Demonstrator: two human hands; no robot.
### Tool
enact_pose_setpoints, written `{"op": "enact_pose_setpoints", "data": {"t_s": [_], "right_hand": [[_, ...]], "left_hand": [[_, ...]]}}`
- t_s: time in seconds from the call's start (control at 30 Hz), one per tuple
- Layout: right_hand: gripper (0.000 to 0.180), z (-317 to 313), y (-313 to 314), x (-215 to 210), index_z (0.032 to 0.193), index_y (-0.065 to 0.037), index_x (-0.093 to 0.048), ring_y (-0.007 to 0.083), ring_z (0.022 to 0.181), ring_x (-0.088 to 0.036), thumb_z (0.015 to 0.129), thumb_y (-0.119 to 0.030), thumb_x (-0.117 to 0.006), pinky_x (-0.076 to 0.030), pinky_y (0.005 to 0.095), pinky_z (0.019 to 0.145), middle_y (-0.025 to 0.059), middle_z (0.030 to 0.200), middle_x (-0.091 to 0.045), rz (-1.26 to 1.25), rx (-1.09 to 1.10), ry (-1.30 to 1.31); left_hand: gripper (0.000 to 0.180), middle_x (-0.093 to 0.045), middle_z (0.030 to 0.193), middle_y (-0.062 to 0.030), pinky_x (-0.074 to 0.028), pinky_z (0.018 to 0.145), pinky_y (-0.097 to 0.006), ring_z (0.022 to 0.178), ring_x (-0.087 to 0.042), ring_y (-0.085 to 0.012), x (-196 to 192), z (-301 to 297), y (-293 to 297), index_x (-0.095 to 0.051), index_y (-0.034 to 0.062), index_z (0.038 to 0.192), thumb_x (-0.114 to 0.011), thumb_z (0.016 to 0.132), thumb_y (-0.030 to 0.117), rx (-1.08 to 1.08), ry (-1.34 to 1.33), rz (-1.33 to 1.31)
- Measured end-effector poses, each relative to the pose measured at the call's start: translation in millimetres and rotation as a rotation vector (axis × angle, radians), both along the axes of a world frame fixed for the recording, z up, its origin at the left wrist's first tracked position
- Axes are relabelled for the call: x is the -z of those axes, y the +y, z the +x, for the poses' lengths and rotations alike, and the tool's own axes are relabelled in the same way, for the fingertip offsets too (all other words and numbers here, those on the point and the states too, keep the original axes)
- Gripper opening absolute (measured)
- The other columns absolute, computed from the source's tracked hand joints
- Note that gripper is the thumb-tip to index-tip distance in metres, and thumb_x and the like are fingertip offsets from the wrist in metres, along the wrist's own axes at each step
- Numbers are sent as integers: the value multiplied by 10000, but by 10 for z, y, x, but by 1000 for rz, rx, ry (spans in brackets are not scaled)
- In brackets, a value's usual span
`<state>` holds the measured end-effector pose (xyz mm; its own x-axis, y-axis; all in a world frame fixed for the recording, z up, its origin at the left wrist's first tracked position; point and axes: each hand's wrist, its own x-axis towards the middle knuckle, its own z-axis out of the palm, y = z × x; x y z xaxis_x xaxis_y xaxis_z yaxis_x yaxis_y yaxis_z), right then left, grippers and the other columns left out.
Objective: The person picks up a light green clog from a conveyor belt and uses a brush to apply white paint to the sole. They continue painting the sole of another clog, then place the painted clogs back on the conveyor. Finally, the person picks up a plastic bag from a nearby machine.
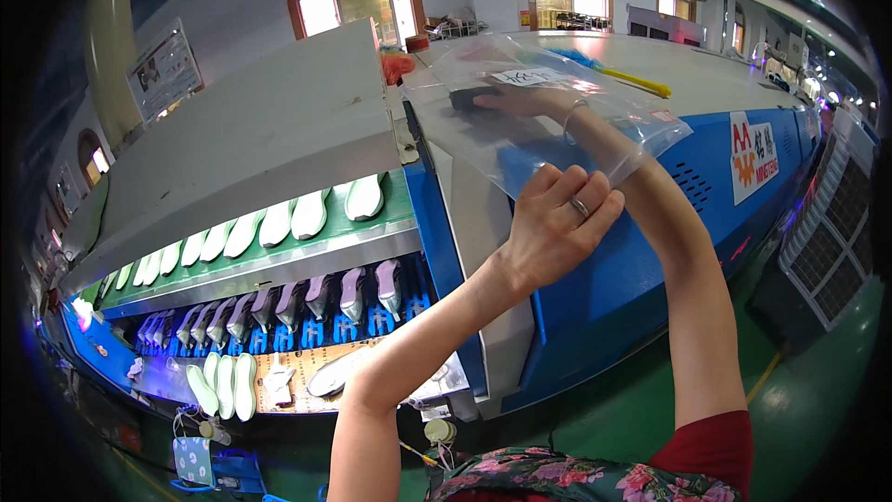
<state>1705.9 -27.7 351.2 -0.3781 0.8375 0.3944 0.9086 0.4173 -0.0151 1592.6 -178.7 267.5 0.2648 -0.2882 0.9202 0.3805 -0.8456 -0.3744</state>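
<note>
A clear plastic bag (pixel 446 144) with a white written label lies over the pale top of the machine. My left hand (pixel 562 223), a ring on one finger, is closed on the near edge of the bag's mouth. Through that mouth goes my right forearm, so my right hand (pixel 525 100) is inside the bag, seen through the film. Its fingers are closed on a small dark block-like object (pixel 472 98), whose exact kind I cannot make out. A blue-headed duster with a yellow handle (pixel 641 84) lies just beyond the bag.
Left of me, pale green shoe soles (pixel 311 214) line the machine's upper conveyor. Several shoe uppers (pixel 353 295) stand on blue holders below. More soles (pixel 244 386) and a cardboard sheet (pixel 302 363) lie on the lower shelf. A red bundle (pixel 398 65) sits behind the bag.
</note>
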Motion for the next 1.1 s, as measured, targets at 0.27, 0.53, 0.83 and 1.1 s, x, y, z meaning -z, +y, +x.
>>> {"op": "enact_pose_setpoints", "data": {"t_s": [0.27, 0.53, 0.83, 1.1], "right_hand": [[615, 99, 195, 0, 1444, -191, -441, 348, 1267, -512, 936, -515, -562, -374, 447, 1068, 168, 1362, -562, -118, 58, 106], [489, 216, -248, 157, 1293, -102, -603, 312, 1090, -608, 885, -360, -677, -444, 373, 985, 170, 1165, -649, -56, -202, 95], [460, 900, -930, 415, 1262, -104, -649, 332, 1165, -571, 812, -172, -715, -423, 429, 1073, 162, 1205, -624, 152, -246, 168], [359, 658, -574, 532, 1222, -94, -640, 296, 1123, -587, 896, -242, -657, -472, 407, 1005, 133, 1200, -607, 320, -429, 316]], "left_hand": [[194, -601, 869, -6, -409, 648, -312, 766, -551, -155, -22, -50, 156, -702, 109, 885, -728, 731, -7, 6, -7, -49], [262, -608, 877, -56, -468, 614, -339, 779, -599, -211, -135, -113, 242, -712, 45, 976, -694, 735, -57, -68, 46, -205], [361, -610, 873, -99, -525, 622, -315, 761, -632, -222, -265, 106, 84, -697, -28, 1066, -699, 710, -80, -92, 52, -240], [457, -602, 943, -83, -519, 667, -337, 781, -596, -216, -283, 188, 45, -690, -4, 1138, -694, 688, -82, -120, 72, -133]]}}
